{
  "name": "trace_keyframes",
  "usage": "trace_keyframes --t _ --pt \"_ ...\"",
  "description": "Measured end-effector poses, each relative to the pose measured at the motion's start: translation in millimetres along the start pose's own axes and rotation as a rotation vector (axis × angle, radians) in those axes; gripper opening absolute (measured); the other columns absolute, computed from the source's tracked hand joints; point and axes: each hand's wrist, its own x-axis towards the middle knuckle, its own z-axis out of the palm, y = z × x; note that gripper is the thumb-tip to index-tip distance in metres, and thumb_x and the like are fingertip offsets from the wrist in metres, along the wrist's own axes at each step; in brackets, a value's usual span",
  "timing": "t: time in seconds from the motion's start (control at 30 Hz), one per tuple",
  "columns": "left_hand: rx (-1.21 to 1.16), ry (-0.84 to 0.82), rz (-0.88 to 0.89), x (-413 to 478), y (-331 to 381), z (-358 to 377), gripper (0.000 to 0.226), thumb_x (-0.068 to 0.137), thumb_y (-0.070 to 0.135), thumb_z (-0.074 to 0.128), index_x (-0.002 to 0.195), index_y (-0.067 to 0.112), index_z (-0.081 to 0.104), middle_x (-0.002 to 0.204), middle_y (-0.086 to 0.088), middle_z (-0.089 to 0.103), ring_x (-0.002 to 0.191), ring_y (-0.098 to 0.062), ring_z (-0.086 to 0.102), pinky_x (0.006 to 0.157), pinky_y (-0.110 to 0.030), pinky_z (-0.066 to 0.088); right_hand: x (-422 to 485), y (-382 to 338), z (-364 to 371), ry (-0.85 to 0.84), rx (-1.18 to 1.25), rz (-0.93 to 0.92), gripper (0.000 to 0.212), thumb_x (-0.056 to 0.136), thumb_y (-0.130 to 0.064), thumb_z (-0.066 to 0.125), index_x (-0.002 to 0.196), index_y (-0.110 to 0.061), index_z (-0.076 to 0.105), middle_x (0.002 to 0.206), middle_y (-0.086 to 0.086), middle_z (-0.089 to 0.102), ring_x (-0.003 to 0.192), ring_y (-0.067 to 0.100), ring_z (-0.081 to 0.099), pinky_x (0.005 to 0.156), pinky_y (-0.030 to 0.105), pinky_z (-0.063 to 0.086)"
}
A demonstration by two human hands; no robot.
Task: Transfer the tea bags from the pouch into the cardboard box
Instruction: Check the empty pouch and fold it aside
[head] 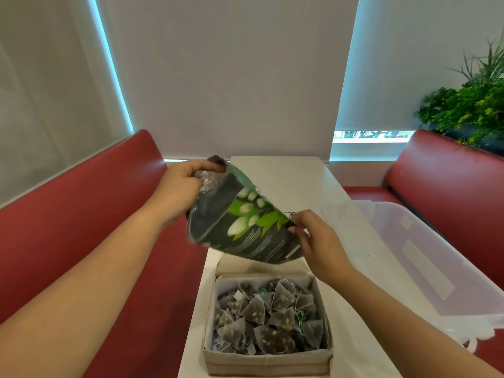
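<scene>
A dark pouch (245,227) printed with green leaves and white buds hangs tilted in the air above the table. My left hand (180,186) grips its upper left end together with some crinkled clear plastic. My right hand (313,236) pinches its lower right edge. Just below stands an open square cardboard box (267,361), filled with several dark pyramid tea bags (270,315) with strings.
The box stands on a narrow white table (297,181). A clear plastic bin lid (414,255) lies to the right. Red bench seats (81,219) flank the table, and a green plant (469,105) stands at the far right.
</scene>
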Motion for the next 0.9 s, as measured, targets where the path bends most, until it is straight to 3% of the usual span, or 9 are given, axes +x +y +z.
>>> trace_keyframes --t 0.13,0.27,0.37,0.4,0.47,0.53,0.7,0.8,0.9 --pt "-0.280 0.046 -0.082 7 15 -18 0.037 0.088 -0.002 0.045 0.101 0.026 0.065 0.103 0.003 0.071 0.091 -0.013 0.066 0.078 -0.030 0.053 4 4 -14 0.139 0.109 0.237 0.014 0.097 -0.014 0.047 0.083 -0.014 0.043 0.066 0.004 0.053 0.059 0.018 0.046 0.055 0.032 0.039" --pt "-0.378 0.098 -0.169 -8 -3 -8 0.030 0.096 0.026 0.044 0.125 0.030 0.049 0.123 0.002 0.061 0.110 -0.018 0.058 0.094 -0.043 0.044 13 6 -22 0.247 0.227 0.391 0.014 0.098 -0.016 0.045 0.085 -0.011 0.042 0.068 0.000 0.052 0.063 0.014 0.050 0.055 0.018 0.037" --pt "-0.229 -0.141 -0.301 -34 -35 21 0.041 0.089 0.056 0.044 0.125 0.037 0.048 0.131 0.008 0.055 0.123 -0.014 0.049 0.099 -0.045 0.040 21 5 -22 0.283 0.387 0.451 0.015 0.099 -0.019 0.043 0.086 -0.011 0.040 0.078 0.020 0.061 0.069 0.030 0.056 0.061 0.038 0.045" --pt "-0.183 -0.260 -0.335 -42 -43 30 0.049 0.083 0.066 0.046 0.122 0.037 0.052 0.128 0.010 0.058 0.123 -0.013 0.051 0.100 -0.044 0.041 24 4 -22 0.294 0.423 0.462 0.016 0.099 -0.020 0.043 0.086 -0.013 0.039 0.080 0.022 0.062 0.069 0.030 0.057 0.060 0.038 0.046" --pt "-0.131 -0.388 -0.382 -56 -48 46 0.054 0.076 0.068 0.047 0.112 0.031 0.063 0.113 0.011 0.069 0.109 -0.009 0.063 0.093 -0.031 0.047 28 0 -25 0.320 0.443 0.468 0.015 0.099 -0.021 0.043 0.085 -0.015 0.041 0.077 0.019 0.063 0.065 0.023 0.056 0.056 0.030 0.043" --pt "-0.099 -0.315 -0.364 -67 -48 60 0.050 0.076 0.061 0.046 0.099 0.024 0.070 0.096 0.009 0.074 0.091 -0.007 0.069 0.079 -0.021 0.050 31 -1 -30 0.359 0.437 0.461 0.013 0.098 -0.023 0.045 0.086 -0.017 0.043 0.076 0.011 0.061 0.065 0.017 0.054 0.054 0.024 0.040" --pt "0.017 0.016 -0.087 -75 -54 79 0.038 0.086 0.052 0.044 0.085 0.022 0.068 0.082 0.004 0.073 0.077 -0.009 0.069 0.068 -0.025 0.054 18 2 -34 0.328 0.489 0.550 0.015 0.096 -0.035 0.047 0.095 -0.020 0.049 0.090 0.005 0.066 0.080 0.019 0.063 0.065 0.032 0.049" --pt "0.031 0.094 -0.024 -72 -52 82 0.037 0.091 0.046 0.042 0.080 0.019 0.065 0.074 0.004 0.071 0.066 -0.004 0.066 0.057 -0.018 0.051 1 0 -28 0.259 0.420 0.584 0.031 0.097 -0.041 0.042 0.088 -0.014 0.052 0.083 0.008 0.066 0.077 0.022 0.063 0.065 0.036 0.050" --pt "0.138 0.128 0.037 -66 -55 81 0.047 0.090 0.051 0.038 0.077 0.015 0.065 0.069 0.002 0.069 0.062 -0.009 0.064 0.054 -0.022 0.049 -12 -6 -23 0.274 0.383 0.555 0.041 0.098 -0.040 0.036 0.083 -0.007 0.055 0.078 0.012 0.065 0.074 0.027 0.061 0.064 0.040 0.050"
